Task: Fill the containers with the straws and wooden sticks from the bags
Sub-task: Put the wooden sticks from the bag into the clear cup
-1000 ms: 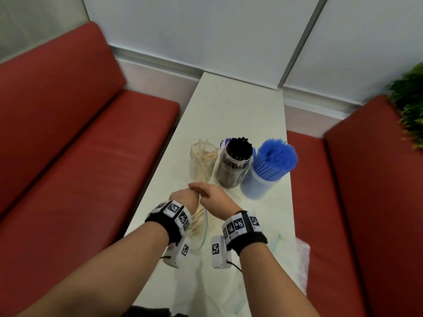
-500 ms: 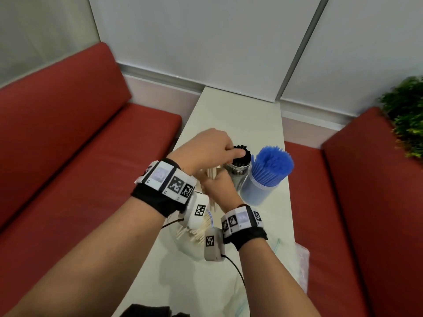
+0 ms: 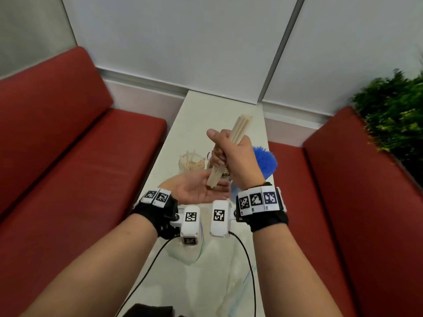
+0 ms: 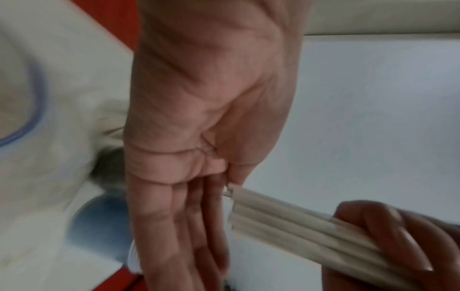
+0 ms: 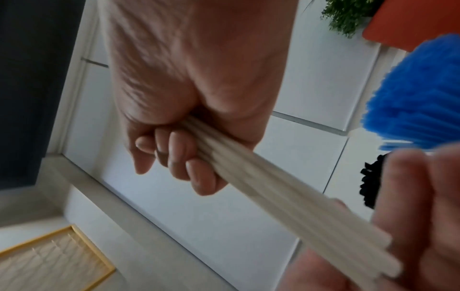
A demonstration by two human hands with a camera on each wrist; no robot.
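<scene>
1. The right hand (image 3: pixel 238 156) is wrapped tight around a bunch of long, pale wooden sticks (image 3: pixel 241 128), held up in the air above the middle of the long white bench (image 3: pixel 219 110).
2. The left hand (image 3: pixel 196 191) is flat and wide, palm up, and holds nothing. The bottom ends of the sticks touch its palm.
3. I think the step is to tap the sticks on the palm so the ends line up (a neat bunch slides in more easily).
4. To do it well, loosen the right hand a little so the sticks can drop level, and keep the left palm still and flat.
5. The clear round jar with a few wooden sticks (image 3: pixel 192 164) stands near the left edge of the bench, just beyond the hands. That looks like the place for them.
6. The cup of blue straws (image 3: pixel 266 160) stands near the right edge and looks full.
7. Floppy clear plastic bags (image 3: pixel 219 271) lie on the near end of the bench.
</scene>
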